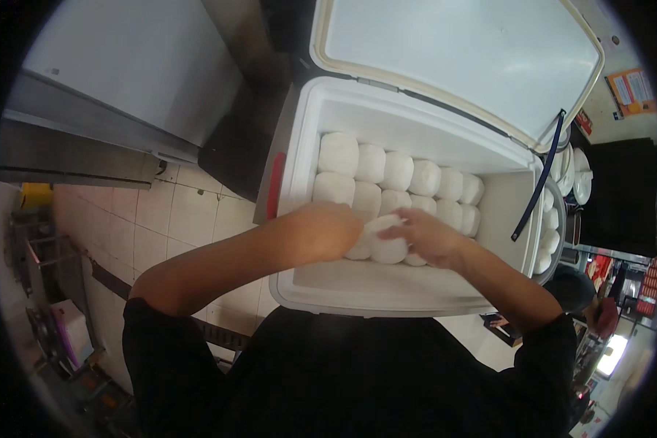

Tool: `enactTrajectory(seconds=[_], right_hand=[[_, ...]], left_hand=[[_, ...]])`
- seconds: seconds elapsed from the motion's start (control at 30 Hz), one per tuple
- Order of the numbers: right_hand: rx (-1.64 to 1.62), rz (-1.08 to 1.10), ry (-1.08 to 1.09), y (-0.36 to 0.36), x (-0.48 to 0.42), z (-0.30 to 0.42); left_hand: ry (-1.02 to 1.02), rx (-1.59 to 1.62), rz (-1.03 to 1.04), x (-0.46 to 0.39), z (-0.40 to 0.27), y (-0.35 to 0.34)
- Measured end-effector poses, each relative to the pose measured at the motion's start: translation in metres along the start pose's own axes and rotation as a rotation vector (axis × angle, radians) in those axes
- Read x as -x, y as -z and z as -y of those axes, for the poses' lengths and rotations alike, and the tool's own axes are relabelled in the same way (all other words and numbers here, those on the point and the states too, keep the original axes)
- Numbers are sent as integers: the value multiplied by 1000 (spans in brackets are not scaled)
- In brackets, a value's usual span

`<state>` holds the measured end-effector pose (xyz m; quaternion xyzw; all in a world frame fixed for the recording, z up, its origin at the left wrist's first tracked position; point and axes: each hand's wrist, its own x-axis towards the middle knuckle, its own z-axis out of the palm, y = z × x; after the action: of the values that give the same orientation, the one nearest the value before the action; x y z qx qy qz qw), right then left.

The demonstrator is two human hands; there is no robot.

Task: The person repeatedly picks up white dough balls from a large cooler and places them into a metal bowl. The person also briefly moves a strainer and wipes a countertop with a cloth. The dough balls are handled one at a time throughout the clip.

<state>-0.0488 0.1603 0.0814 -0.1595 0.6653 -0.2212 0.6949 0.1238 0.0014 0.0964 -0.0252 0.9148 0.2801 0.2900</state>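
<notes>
A white insulated cooler box (503, 213) stands in front of me, its lid (460, 60) raised. Rows of round white dough balls (398, 171) sit packed against one another inside. In the row nearest me, my right hand (430, 238) has its fingers on the upper right side of a dough ball (390, 249), which stands a little above its neighbours. My left hand (334, 230) hangs over the left part of the same row, blurred, with its fingers mostly hidden behind the back of the hand.
A round metal container (559, 241) with more dough balls stands right of the cooler. A dark strap (539, 175) joins lid and box. Plates (582, 178) are stacked beyond. A large metal cabinet (137, 71) stands at the left, over tiled floor (186, 213).
</notes>
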Motion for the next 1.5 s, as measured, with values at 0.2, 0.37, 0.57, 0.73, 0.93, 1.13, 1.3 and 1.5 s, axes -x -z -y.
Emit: enactTrajectory(seconds=[0.2,0.37,0.57,0.73,0.93,1.13,1.3,1.5], right_hand=[[-97,53,272,-68,-75,-33],[415,-8,305,-57,-75,-24],[191,74,377,-23,-23,-18],[94,-211,792,116,114,-29],[-1357,-908,749,341,132,-228],[-1752,-990,444,411,47,-263],[-1856,-1290,243,429,17,-235],[-1833,-1431,449,417,24,-224]], left_hand=[[40,-5,-127,-8,-9,11],[120,-36,-84,-8,-12,-3],[179,-80,15,-13,-15,-13],[215,-57,3,-14,-25,-4],[469,22,-183,-17,-64,7],[615,127,-393,-32,-148,27],[569,335,-460,-39,-187,18],[666,290,-466,-35,-198,-12]])
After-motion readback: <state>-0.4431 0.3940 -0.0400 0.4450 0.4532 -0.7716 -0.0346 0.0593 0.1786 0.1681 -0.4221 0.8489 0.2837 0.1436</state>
